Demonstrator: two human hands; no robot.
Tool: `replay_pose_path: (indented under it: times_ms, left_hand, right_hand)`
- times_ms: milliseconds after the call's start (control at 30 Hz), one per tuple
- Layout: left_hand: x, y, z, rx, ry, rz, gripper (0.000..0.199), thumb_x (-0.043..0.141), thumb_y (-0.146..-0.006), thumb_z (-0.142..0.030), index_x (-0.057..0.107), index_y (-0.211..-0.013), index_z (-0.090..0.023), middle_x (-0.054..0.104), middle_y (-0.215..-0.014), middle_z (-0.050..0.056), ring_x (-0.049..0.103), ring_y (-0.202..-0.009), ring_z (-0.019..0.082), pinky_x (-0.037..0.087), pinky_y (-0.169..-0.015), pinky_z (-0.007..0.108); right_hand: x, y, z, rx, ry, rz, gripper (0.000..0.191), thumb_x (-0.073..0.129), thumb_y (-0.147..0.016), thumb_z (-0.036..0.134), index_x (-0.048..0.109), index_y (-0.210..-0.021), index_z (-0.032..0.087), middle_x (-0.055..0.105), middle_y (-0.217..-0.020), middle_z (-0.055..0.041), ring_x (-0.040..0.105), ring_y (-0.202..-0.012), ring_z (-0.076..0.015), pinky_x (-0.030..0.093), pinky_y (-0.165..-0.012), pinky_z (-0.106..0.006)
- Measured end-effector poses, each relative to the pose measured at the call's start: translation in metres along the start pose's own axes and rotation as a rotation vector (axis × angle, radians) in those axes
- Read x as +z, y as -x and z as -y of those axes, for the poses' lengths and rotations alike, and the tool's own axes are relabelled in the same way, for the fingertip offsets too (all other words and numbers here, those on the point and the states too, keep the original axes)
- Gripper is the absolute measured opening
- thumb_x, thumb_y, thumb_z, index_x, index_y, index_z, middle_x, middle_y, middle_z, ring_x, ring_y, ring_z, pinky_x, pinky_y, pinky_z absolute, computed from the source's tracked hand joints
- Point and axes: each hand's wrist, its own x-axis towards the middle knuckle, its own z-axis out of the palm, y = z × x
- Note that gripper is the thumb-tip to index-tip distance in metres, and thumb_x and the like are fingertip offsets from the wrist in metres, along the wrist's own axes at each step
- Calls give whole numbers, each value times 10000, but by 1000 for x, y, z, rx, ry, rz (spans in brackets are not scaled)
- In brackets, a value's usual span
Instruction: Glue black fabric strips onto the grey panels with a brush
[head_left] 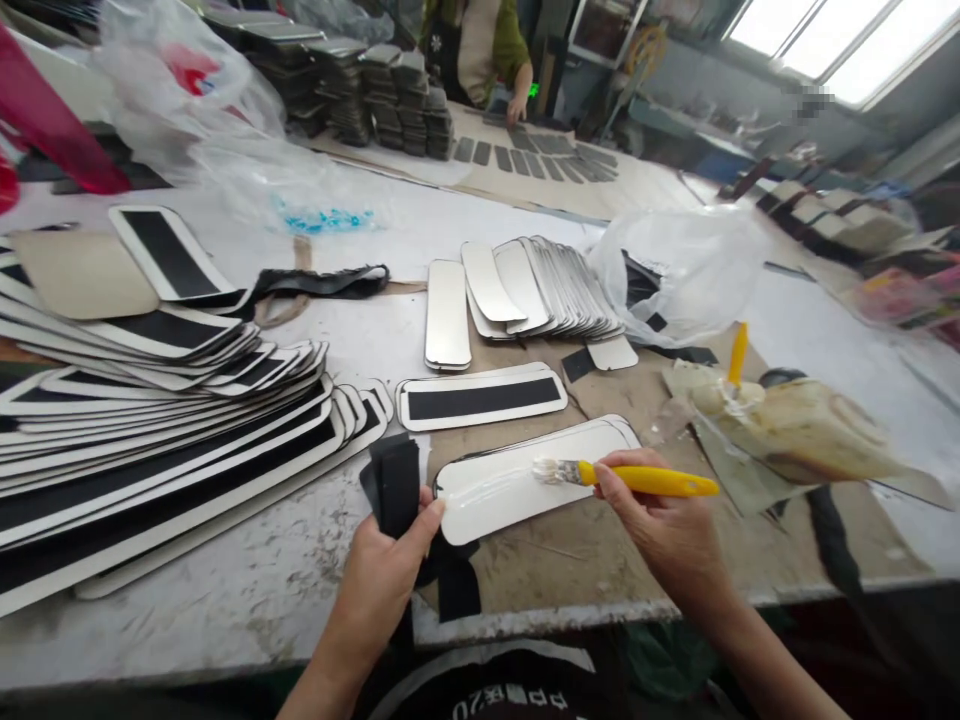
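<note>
Near the middle of the surface [255,600], the white panel [495,500] lies flat on a brown sheet [555,575], slightly slanted, right end farther off. Your hands are apart: left hand [379,570] clamped on folded black strips [397,480], thumb at the panel's left end; right hand [671,530] clamped on the yellow brush [667,481], bristles touching the panel.

Risks: your left thumb sits close to the wet streaks, so it could pick up the coating, smear it and pass it to the strips. The strips hang right by that end; a dip of your left wrist could drag them through the wet. Light thumb pressure plus a hard brush push could skid the panel, since another panel edge shows under its far side. An overloaded brush near the rim could spill white onto that lower panel or the sheet. Swinging too far, you could touch the banded panel [487,398] just beyond.

Looks: long, thin, off-white, rounded corners, thin dark edge in places. Glossy wet streaks run from the left part toward the bristles; the right part looks duller, coating there can't be told. Small dark mark near the left end.
</note>
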Motion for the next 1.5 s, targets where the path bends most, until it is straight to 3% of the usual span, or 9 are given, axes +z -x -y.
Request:
replay_pose_path:
  times_ms: [467, 733, 867, 1033, 1200, 1367, 1500]
  left_hand:
    - [0, -3, 6, -95, -38, -107, 486, 778, -531, -525, 664, -847, -174, 628, -619, -18, 576, -600, 165, 463, -571, 224]
    - [4, 5, -8, -105, -26, -123, 543, 796, -454, -546, 665, -819, -165, 563, -547, -35, 516, -552, 156, 430, -534, 236]
    - [4, 6, -7, -56, -59, -89, 544, 775, -492, -563, 661, -841, -161, 543, -550, -34, 495, -556, 155, 404, -542, 248]
    - [-5, 6, -1, 53, -73, -79, 417, 659, -678, -571, 622, -710, -157, 457, -535, -38, 404, -538, 120, 329, -519, 241]
    - [-17, 21, -20, 189, 125, -38, 337, 496, -846, -475, 608, -848, -157, 517, -601, -21, 380, -519, 91, 312, -500, 220]
    - [-7, 51, -41, 145, 271, 143, 310, 518, -854, -418, 613, -806, -127, 585, -608, 21, 412, -473, 73, 304, -462, 206]
    - [6, 69, -39, 121, 284, 227, 319, 565, -831, -414, 648, -742, -119, 609, -592, 39, 450, -471, 82, 332, -467, 204]
  right_hand:
    - [-46, -8, -25, -188, 300, -116, 86, 533, -871, 274, 584, -847, 210, 591, -813, -40, 574, -792, -190, 458, -751, -333]
    - [-66, -5, -17, -260, 307, -115, 48, 535, -867, 237, 581, -881, 228, 595, -837, -40, 586, -799, -187, 474, -749, -320]
    - [-71, 1, -10, -246, 315, -149, 47, 552, -859, 246, 590, -874, 224, 606, -826, -42, 586, -789, -192, 471, -742, -330]
    - [-71, 5, -1, -212, 245, -172, 112, 530, -864, 300, 597, -832, 217, 610, -832, -33, 589, -793, -199, 471, -740, -331]
    - [-55, 1, 10, -176, 172, -40, 233, 407, -909, 372, 603, -904, 245, 628, -963, -46, 581, -958, -238, 455, -796, -356]
    - [-6, -4, 42, -160, -141, 273, 234, 453, -885, 394, 600, -832, 219, 596, -706, -17, 577, -630, -165, 465, -564, -260]
    - [39, 2, 68, 69, -465, 518, 222, 604, -790, 412, 558, -784, 195, 547, -624, 19, 543, -543, -130, 447, -514, -237]
